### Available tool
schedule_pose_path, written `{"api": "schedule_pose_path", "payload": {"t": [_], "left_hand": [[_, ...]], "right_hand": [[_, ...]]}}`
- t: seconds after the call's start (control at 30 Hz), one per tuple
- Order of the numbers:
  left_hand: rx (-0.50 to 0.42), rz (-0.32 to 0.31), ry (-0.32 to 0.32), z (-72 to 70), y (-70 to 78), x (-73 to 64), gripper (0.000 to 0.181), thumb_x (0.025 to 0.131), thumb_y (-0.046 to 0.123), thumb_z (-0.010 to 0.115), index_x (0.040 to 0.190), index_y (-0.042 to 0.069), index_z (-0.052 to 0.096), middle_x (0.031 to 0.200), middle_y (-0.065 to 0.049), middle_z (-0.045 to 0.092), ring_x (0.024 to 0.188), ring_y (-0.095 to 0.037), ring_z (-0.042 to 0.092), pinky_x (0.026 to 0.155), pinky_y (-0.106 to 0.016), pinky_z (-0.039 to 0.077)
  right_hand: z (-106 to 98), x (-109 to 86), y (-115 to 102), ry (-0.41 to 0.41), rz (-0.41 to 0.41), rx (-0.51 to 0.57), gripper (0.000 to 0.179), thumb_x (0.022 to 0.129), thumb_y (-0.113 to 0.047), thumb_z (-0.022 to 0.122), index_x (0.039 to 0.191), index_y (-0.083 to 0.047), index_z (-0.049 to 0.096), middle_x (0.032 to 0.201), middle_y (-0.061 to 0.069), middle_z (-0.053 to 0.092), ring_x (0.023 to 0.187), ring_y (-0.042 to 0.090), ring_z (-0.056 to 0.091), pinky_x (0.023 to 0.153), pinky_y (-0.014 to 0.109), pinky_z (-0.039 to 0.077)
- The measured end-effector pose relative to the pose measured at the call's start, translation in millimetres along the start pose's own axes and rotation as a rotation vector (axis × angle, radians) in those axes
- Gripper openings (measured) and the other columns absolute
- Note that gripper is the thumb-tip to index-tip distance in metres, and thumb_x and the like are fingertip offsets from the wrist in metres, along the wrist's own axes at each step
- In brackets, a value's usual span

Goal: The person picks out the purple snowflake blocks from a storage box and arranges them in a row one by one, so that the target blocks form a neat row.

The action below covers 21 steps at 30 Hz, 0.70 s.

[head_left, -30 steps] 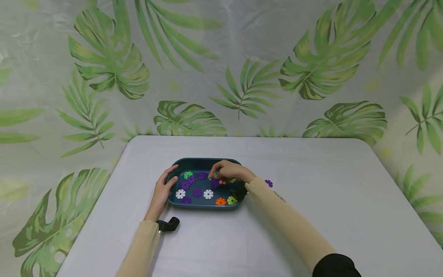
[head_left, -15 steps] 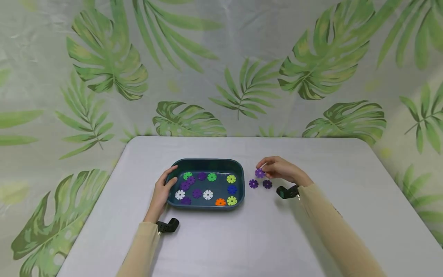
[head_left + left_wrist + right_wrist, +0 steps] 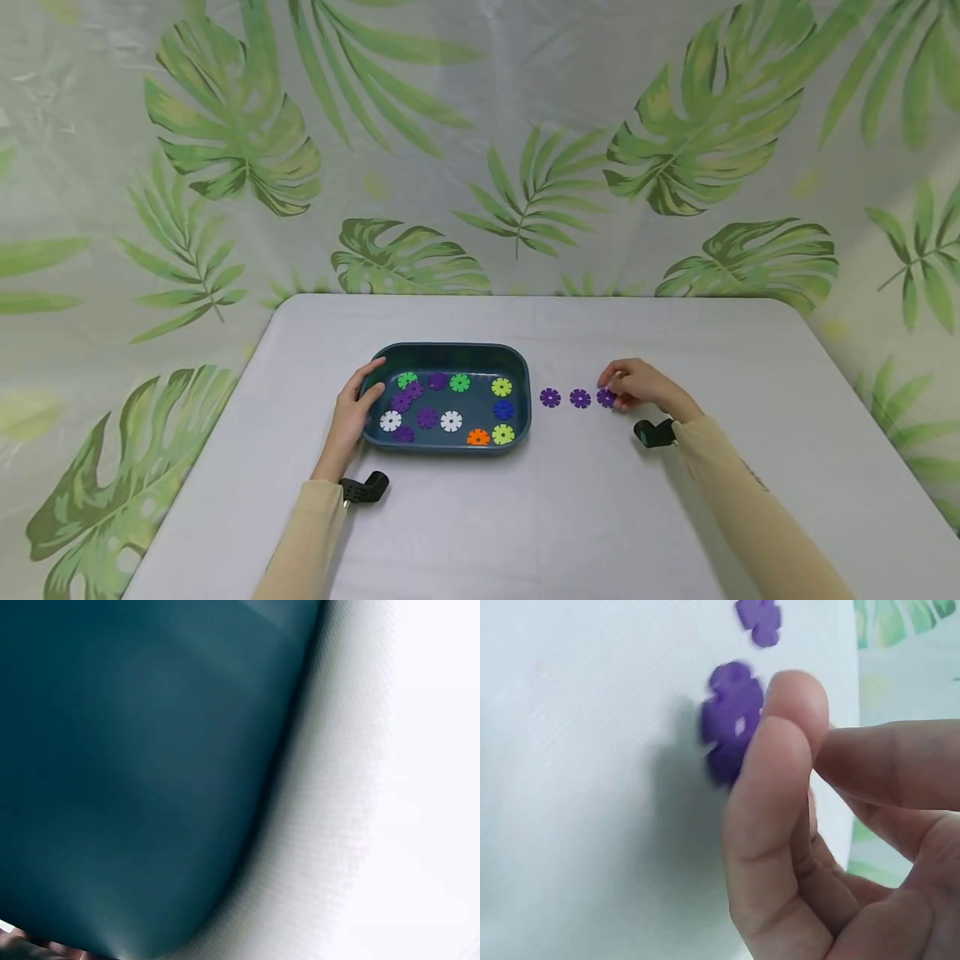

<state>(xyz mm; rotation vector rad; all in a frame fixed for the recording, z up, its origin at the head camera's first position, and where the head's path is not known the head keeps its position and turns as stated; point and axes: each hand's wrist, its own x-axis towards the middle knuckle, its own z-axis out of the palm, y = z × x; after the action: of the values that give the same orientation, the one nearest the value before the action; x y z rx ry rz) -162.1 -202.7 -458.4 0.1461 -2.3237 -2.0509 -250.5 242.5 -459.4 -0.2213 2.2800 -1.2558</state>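
Note:
My right hand pinches a purple notched plastic disc at its right edge, low over the table; the fingertips cover part of it. The right wrist view shows this disc beside the thumb and fingertips, a shadow on the cloth below it. Two more purple discs lie to its left, in a row with it. My left hand grips the left end of a dark teal tray, thumb at the rim. The tray's outer wall fills much of the left wrist view.
Inside the tray lie several notched discs: purple, green, white discs, yellow-green, a blue disc and an orange disc. The white-covered table ends at a leaf-patterned backdrop.
My right hand has gone from inside the tray out to the right with a purple disc, bringing it down at the row's right end. The left hand stays on the tray.

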Motion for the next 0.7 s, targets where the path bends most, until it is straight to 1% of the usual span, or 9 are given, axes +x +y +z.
{"api": "schedule_pose_path", "payload": {"t": [0.07, 0.13, 0.23, 0.33, 0.43, 0.5, 0.6, 0.7], "left_hand": [[0.001, -0.001, 0.000, 0.2, 0.1, 0.2, 0.044, 0.099, 0.007, 0.049, 0.143, 0.004, 0.042, 0.154, -0.013, 0.026, 0.143, -0.027, 0.015, 0.114, -0.045, 0.013], [0.003, 0.000, 0.000, 0.1, -0.1, 0.4, 0.044, 0.099, 0.007, 0.049, 0.143, 0.005, 0.042, 0.154, -0.013, 0.026, 0.143, -0.028, 0.015, 0.114, -0.046, 0.013], [0.001, 0.003, -0.002, -0.2, -0.5, 0.5, 0.044, 0.099, 0.007, 0.049, 0.143, 0.005, 0.042, 0.154, -0.014, 0.026, 0.143, -0.028, 0.015, 0.114, -0.046, 0.013], [-0.003, 0.010, -0.008, -0.4, -1.0, 0.6, 0.044, 0.099, 0.007, 0.049, 0.143, 0.005, 0.042, 0.154, -0.013, 0.025, 0.143, -0.028, 0.016, 0.114, -0.046, 0.014], [-0.007, 0.018, -0.012, -0.4, -1.1, 0.4, 0.044, 0.100, 0.007, 0.049, 0.143, 0.005, 0.042, 0.154, -0.014, 0.025, 0.143, -0.027, 0.016, 0.114, -0.046, 0.014], [-0.008, 0.020, -0.012, -0.4, -1.0, 0.3, 0.044, 0.099, 0.007, 0.048, 0.143, 0.004, 0.042, 0.154, -0.014, 0.025, 0.143, -0.027, 0.016, 0.114, -0.046, 0.014], [-0.007, 0.015, -0.010, -0.2, -0.6, 0.2, 0.044, 0.099, 0.007, 0.049, 0.143, 0.004, 0.042, 0.154, -0.014, 0.025, 0.143, -0.028, 0.015, 0.114, -0.046, 0.014], [-0.005, 0.005, -0.008, 0.1, -0.3, 0.0, 0.044, 0.099, 0.007, 0.049, 0.143, 0.005, 0.042, 0.154, -0.014, 0.025, 0.143, -0.028, 0.015, 0.114, -0.046, 0.013]], "right_hand": [[2.1, 1.7, -6.2, 0.021, -0.011, -0.009, 0.021, 0.091, 0.001, 0.047, 0.107, 0.010, 0.056, 0.081, 0.012, 0.057, 0.061, 0.014, 0.055, 0.055, 0.025, 0.050], [5.7, 3.7, -16.3, 0.025, -0.037, 0.000, 0.022, 0.093, -0.001, 0.047, 0.110, 0.011, 0.055, 0.086, 0.017, 0.057, 0.063, 0.016, 0.056, 0.059, 0.028, 0.051], [15.8, 7.3, -37.4, -0.001, -0.095, 0.050, 0.027, 0.097, -0.005, 0.047, 0.116, 0.012, 0.052, 0.096, 0.024, 0.055, 0.069, 0.019, 0.058, 0.066, 0.032, 0.053], [31.9, 14.4, -62.9, -0.062, -0.149, 0.095, 0.029, 0.099, -0.011, 0.048, 0.119, 0.010, 0.051, 0.106, 0.027, 0.052, 0.077, 0.022, 0.058, 0.074, 0.036, 0.052], [52.6, 25.6, -87.1, -0.145, -0.186, 0.141, 0.029, 0.099, -0.013, 0.049, 0.120, 0.007, 0.053, 0.114, 0.028, 0.052, 0.082, 0.024, 0.058, 0.080, 0.042, 0.052], [68.1, 34.6, -101.8, -0.206, -0.206, 0.157, 0.029, 0.099, -0.013, 0.048, 0.121, 0.005, 0.053, 0.117, 0.028, 0.052, 0.085, 0.029, 0.058, 0.083, 0.046, 0.051], [92.7, 47.7, -121.3, -0.299, -0.224, 0.166, 0.031, 0.099, -0.012, 0.048, 0.123, 0.007, 0.053, 0.121, 0.030, 0.052, 0.089, 0.036, 0.058, 0.085, 0.050, 0.050], [117.5, 59.7, -137.1, -0.383, -0.208, 0.159, 0.031, 0.099, -0.010, 0.048, 0.124, 0.008, 0.052, 0.123, 0.029, 0.052, 0.089, 0.035, 0.060, 0.086, 0.050, 0.050]]}}
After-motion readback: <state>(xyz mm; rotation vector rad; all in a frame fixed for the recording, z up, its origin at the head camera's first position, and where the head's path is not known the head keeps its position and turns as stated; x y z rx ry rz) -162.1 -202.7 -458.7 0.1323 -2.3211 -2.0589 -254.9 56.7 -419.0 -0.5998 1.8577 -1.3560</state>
